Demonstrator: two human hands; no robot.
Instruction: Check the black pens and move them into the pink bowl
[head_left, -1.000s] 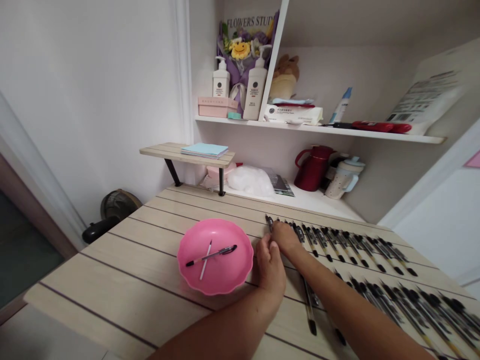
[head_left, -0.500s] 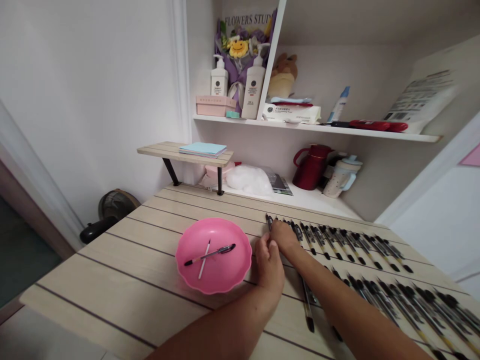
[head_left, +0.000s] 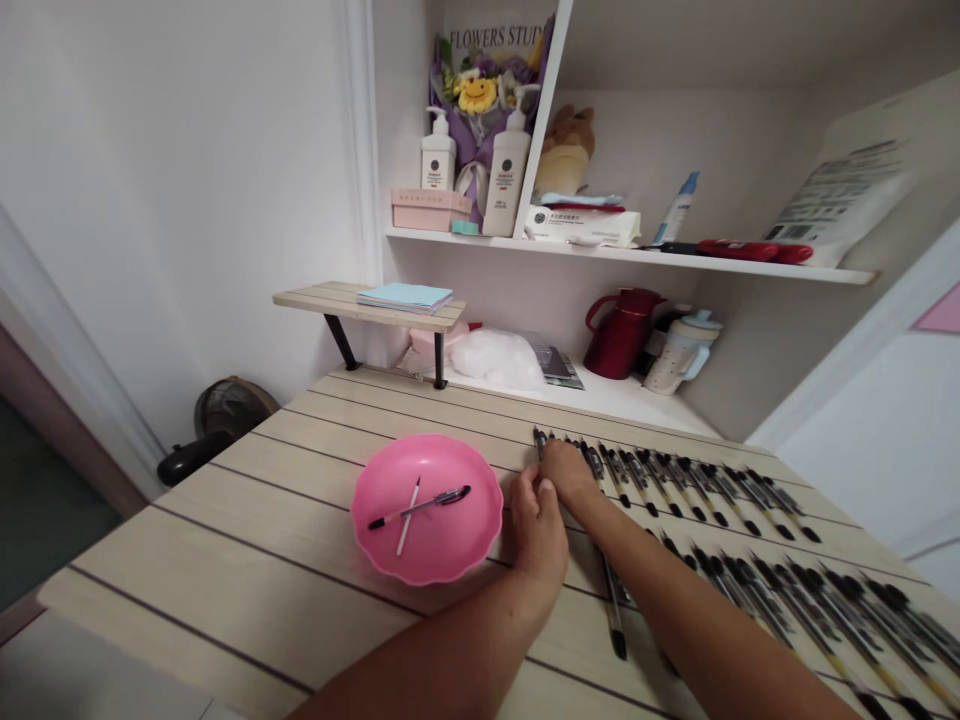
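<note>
My left hand [head_left: 538,528] rests on the wooden table [head_left: 247,540] just right of a pink bowl [head_left: 480,500], its fingers curled together near a black pen. My right hand [head_left: 568,470] lies over the left end of a long row of black pens [head_left: 697,485], fingers closed round the first pen [head_left: 538,441] there. Both hands touch each other at the fingertips. The bowl holds one black pen [head_left: 420,508] and a thin white refill [head_left: 409,518], crossed. A second row of pens [head_left: 810,600] runs nearer me on the right.
A small wooden riser [head_left: 367,305] with blue paper stands at the table's back left. Behind it are a red kettle [head_left: 619,335], a pale cup [head_left: 682,352], and a shelf [head_left: 630,255] with lotion bottles and a bouquet. A dark fan [head_left: 217,420] sits low on the left.
The hands stay where they were at the end of the pen row. Only the view has shifted slightly.
</note>
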